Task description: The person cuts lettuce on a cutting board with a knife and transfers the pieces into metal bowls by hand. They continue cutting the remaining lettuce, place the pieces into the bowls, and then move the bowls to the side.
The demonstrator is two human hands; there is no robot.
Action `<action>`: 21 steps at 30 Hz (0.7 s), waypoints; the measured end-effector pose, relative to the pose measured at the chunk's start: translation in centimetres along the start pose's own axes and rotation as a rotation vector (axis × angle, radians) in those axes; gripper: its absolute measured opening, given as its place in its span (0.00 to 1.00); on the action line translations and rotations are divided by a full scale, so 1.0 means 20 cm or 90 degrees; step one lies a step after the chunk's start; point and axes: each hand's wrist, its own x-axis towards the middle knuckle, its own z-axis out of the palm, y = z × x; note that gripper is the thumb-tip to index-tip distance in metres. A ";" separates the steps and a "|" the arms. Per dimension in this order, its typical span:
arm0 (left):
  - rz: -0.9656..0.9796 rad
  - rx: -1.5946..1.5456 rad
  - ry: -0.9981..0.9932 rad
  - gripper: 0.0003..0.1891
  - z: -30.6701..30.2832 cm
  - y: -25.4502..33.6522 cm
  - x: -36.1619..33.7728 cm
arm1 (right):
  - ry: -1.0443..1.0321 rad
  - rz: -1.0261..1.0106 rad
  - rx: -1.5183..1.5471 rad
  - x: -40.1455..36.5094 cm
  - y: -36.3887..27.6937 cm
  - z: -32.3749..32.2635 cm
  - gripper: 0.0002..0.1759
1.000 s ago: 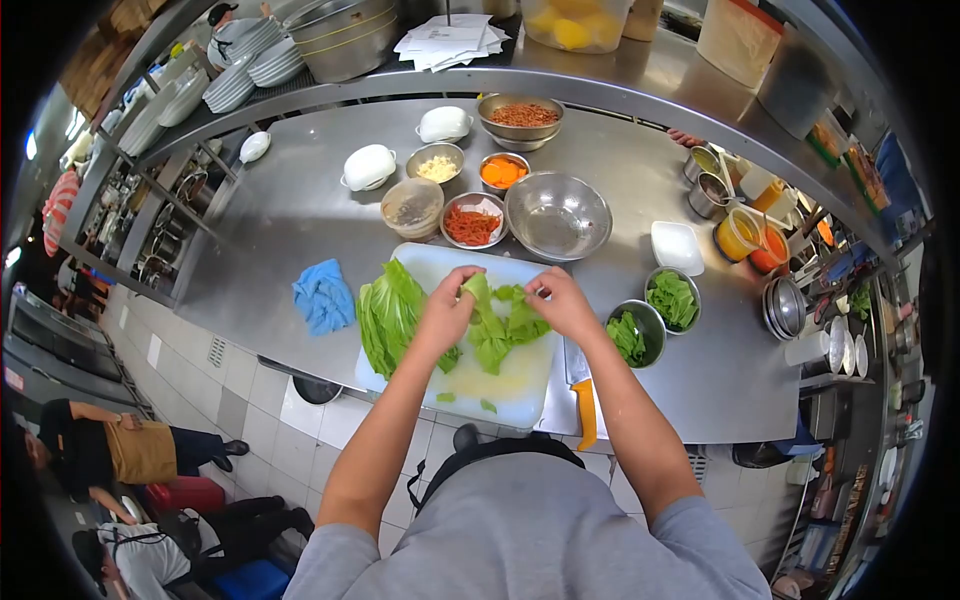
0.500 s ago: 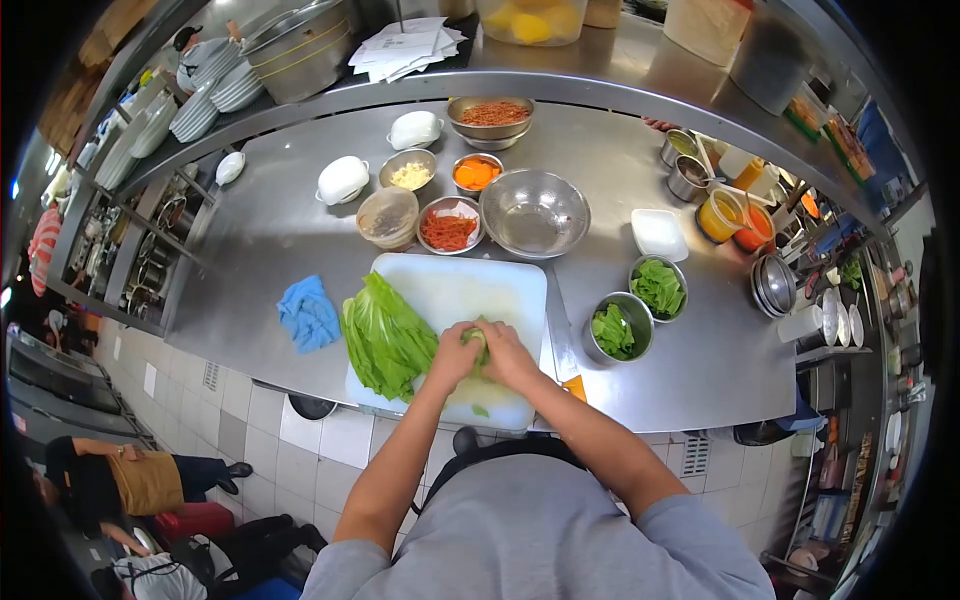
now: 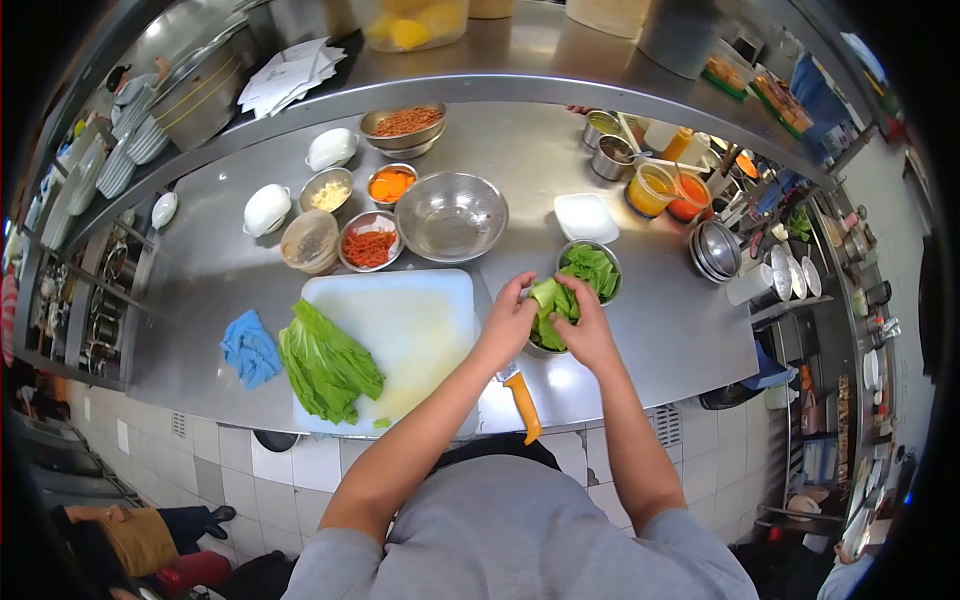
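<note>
My left hand (image 3: 512, 322) and my right hand (image 3: 588, 328) are curled around torn lettuce pieces (image 3: 546, 300) over the nearer steel pot (image 3: 543, 350). It is partly hidden by them. Just behind it stands a second steel container with lettuce leaves (image 3: 594, 266). To the left, a large bunch of lettuce (image 3: 328, 365) lies across the left side of the white cutting board (image 3: 425, 305). A small green scrap (image 3: 381, 423) is near the board's front edge. Below my left wrist a knife's orange handle (image 3: 523, 405) points toward me; my forearm hides some of the blade.
Behind the board stand a perforated steel bowl (image 3: 451, 215), shredded orange-red food (image 3: 369, 246), orange pieces (image 3: 391, 184) and chopped pale food (image 3: 331, 196). A blue cloth (image 3: 250, 348) lies left. Sauce tubs (image 3: 650, 190) are at right. An overhead shelf (image 3: 480, 88) spans the back.
Both hands have moved right from the cutting board to the nearer pot, carrying lettuce pieces. My view has turned right, and the knife handle now shows more fully.
</note>
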 end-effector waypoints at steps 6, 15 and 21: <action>0.142 0.442 -0.141 0.24 -0.01 -0.09 -0.02 | -0.096 0.140 0.033 -0.08 0.25 -0.25 0.33; 0.293 0.593 -0.183 0.13 -0.03 -0.26 -0.20 | -0.230 -0.014 -0.164 0.03 0.38 0.15 0.09; 0.235 0.486 0.143 0.12 -0.66 -0.23 -0.55 | -0.209 -0.002 -0.138 0.01 0.38 0.15 0.08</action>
